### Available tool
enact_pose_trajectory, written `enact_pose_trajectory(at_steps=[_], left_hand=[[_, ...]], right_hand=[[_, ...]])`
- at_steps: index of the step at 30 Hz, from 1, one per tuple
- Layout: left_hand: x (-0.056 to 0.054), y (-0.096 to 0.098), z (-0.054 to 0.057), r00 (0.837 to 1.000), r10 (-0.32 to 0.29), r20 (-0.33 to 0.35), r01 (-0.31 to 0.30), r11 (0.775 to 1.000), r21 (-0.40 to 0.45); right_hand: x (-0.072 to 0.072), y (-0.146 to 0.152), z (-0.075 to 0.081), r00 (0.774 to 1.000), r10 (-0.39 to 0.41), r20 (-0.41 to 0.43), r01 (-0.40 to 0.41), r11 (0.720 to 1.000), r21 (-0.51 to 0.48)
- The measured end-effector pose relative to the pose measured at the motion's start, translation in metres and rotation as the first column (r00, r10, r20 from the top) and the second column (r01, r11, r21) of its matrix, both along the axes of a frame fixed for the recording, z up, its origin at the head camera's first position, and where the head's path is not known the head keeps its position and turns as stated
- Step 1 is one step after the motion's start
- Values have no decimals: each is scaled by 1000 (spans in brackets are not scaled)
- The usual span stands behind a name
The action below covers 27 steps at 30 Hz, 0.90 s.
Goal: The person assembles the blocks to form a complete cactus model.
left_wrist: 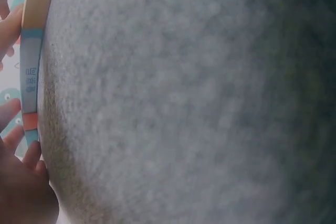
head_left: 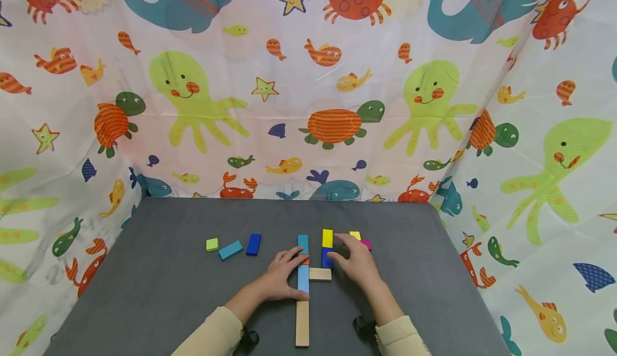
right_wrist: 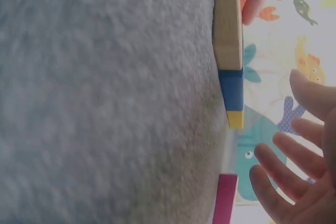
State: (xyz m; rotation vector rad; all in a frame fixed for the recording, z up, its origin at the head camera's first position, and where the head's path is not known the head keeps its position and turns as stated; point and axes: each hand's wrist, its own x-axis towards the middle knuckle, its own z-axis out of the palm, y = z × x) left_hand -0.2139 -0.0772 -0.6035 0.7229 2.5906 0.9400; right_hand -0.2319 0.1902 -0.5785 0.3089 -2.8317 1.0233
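Observation:
In the head view my left hand (head_left: 278, 280) rests on a line of wooden blocks. Its thumb is at the lower end of a light blue block (head_left: 302, 279), and its fingertips touch near an orange block (head_left: 305, 260). A teal block (head_left: 302, 242) lies above, a long plain wood block (head_left: 302, 324) below. My right hand (head_left: 359, 264), fingers spread, hovers right of a blue block (head_left: 326, 258) and a yellow block (head_left: 328, 237); the right wrist view shows nothing held. A short plain wood block (head_left: 320, 274) joins the two rows.
On the left lie a green block (head_left: 212, 245), a teal block (head_left: 230, 250) and a dark blue block (head_left: 253, 244). Behind my right hand are another yellow block (head_left: 355, 235) and a magenta block (head_left: 366, 244). A sea-animal curtain (head_left: 289, 126) borders the grey table (head_left: 183, 292).

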Motion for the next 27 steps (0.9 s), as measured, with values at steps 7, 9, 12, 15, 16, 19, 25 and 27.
enact_pose_trajectory(at_steps=[7,9,12,15,16,19,25,27], left_hand=[[0,-1,4,999,-35,-4,35,999,-18],[0,-1,5,999,-50,1,50,998,-26],[1,-1,6,998,-63,6,63,997,-34],[1,0,5,998,-63,7,63,997,-35],[1,0,4,998,-63,7,64,997,-33],[0,0,3,998,-62,13,62,998,-28],[-1,-1,6,998,-48,26,49,999,-15],[0,-1,6,999,-47,28,48,999,-18]], right_hand=[[-1,6,3,989,-141,-46,142,990,13],[-1,8,3,984,-172,-39,172,985,15],[-1,12,4,977,-213,-15,214,977,17],[-2,16,4,967,-254,3,254,967,23],[-3,18,4,963,-270,3,270,963,25],[-5,23,5,945,-327,-8,327,945,21],[-7,31,7,917,-398,29,398,917,-9],[-7,32,6,909,-412,58,412,911,10]])
